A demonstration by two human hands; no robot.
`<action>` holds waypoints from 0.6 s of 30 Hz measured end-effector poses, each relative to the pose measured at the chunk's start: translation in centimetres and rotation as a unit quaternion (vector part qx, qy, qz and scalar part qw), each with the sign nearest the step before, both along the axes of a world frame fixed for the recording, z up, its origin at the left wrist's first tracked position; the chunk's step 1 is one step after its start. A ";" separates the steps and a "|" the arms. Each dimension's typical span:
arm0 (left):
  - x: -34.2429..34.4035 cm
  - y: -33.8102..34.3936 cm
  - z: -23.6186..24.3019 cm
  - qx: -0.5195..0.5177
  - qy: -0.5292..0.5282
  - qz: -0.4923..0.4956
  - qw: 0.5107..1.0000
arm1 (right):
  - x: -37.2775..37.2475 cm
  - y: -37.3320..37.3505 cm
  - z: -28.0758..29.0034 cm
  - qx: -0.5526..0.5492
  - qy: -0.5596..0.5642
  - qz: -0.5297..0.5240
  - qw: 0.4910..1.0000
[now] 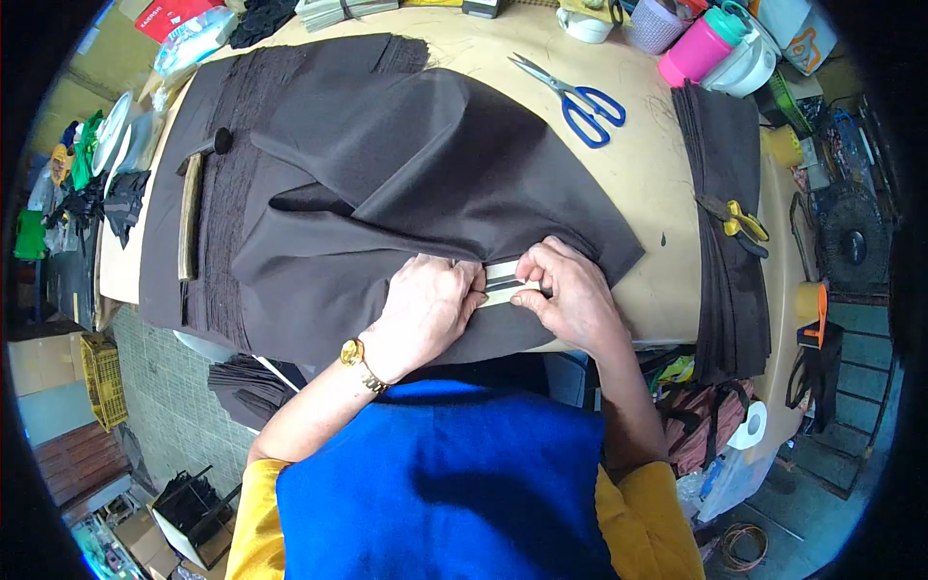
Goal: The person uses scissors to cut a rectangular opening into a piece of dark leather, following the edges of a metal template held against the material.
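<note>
Fabric in a smooth, dark grey-brown sheet point(541, 174) lies in loose folds across a tan worktop point(652, 198), and it serves as the landmark here. On its near edge, right of its middle, sits a small cream-coloured flat strip point(501, 272) with dark lines running along it.

The left hand point(425, 304), with a gold-coloured wristwatch point(353, 353) behind it, rests on the sheet at the strip's left end. Its fingers are curled together; whether they clamp the strip or only press on it, I cannot tell. The right hand point(570, 295) is at the strip's other end, also over the sheet. Its thumb and forefinger close in there with a narrow gap showing between the tips, and I cannot tell whether they grip anything.

Left of the sheet's folds, a hammer with a wooden handle and dark metal head point(191, 217) lies on a pile of dark, fray-edged cloth point(227, 184). Beyond the sheet's far right edge are scissors with blue looped handles point(580, 104). Farther right of the sheet, a yellow-handled metal hand tool point(739, 224) lies on long, dark stacked cloth pieces point(725, 150).
</note>
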State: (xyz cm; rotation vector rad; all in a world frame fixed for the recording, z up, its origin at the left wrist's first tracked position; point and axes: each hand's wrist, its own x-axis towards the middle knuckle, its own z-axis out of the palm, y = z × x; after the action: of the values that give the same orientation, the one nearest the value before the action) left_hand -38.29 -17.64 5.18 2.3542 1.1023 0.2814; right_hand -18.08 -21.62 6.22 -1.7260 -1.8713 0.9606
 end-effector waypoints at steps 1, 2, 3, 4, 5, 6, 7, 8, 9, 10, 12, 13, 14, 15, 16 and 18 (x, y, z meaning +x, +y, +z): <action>0.1 0.0 -0.2 -0.004 0.000 0.001 1.000 | 0.0 0.0 0.0 0.005 0.002 0.000 1.000; 0.1 -0.2 -0.3 0.012 -0.005 0.002 1.000 | 0.0 -0.1 -0.1 0.010 0.004 -0.001 1.000; 0.2 -0.4 -0.4 0.028 -0.009 0.003 1.000 | 0.1 -0.1 -0.2 0.015 0.007 -0.001 1.000; 0.2 -0.6 -0.4 0.044 -0.013 0.004 0.999 | 0.1 -0.2 -0.2 0.021 0.003 -0.001 1.000; 0.2 -0.8 -0.6 0.059 -0.012 0.002 0.998 | 0.0 -0.3 -0.3 0.027 -0.001 -0.001 1.000; 0.2 -1.0 -0.7 0.075 -0.011 0.001 0.997 | 0.0 -0.4 -0.2 0.032 -0.005 -0.001 0.999; 0.2 -1.3 -0.8 0.090 -0.011 -0.001 0.996 | 0.0 -0.4 -0.2 0.039 -0.016 0.005 0.999; 0.2 -1.5 -0.8 0.085 0.002 0.005 0.996 | -0.1 -0.4 -0.1 0.045 -0.027 0.010 0.999; 0.3 -1.7 -0.7 0.079 0.014 0.010 0.997 | -0.1 -0.4 -0.1 0.051 -0.038 0.016 0.998; 0.3 -1.8 -0.7 0.074 0.025 0.014 0.997 | -0.1 -0.5 -0.1 0.052 -0.038 0.017 0.998; 0.1 -1.4 -1.2 0.056 -0.039 0.010 0.998 | -0.1 -0.4 -0.1 0.055 -0.037 0.019 0.998; 0.0 -1.2 -1.3 0.045 -0.071 0.009 0.996 | 0.0 -0.3 -0.1 0.047 -0.028 0.018 0.998; 0.1 -1.2 -1.2 0.038 -0.067 0.010 0.997 | 0.1 -0.2 -0.2 0.040 -0.018 0.017 0.999; 0.1 -1.2 -1.0 0.030 -0.063 0.012 0.997 | 0.2 -0.1 -0.3 0.033 -0.009 0.015 0.999; 0.2 -1.2 -0.9 0.023 -0.060 0.015 0.998 | 0.3 -0.1 -0.4 0.032 -0.005 0.014 0.999; 0.2 -0.9 -0.8 -0.009 -0.055 0.007 0.998 | 0.4 -0.1 -0.5 0.030 0.003 0.012 0.999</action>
State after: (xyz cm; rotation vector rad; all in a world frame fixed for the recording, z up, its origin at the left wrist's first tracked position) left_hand -38.12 -18.57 4.36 2.2869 1.0658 0.3983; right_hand -17.64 -21.70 5.73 -1.6674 -1.9022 0.9091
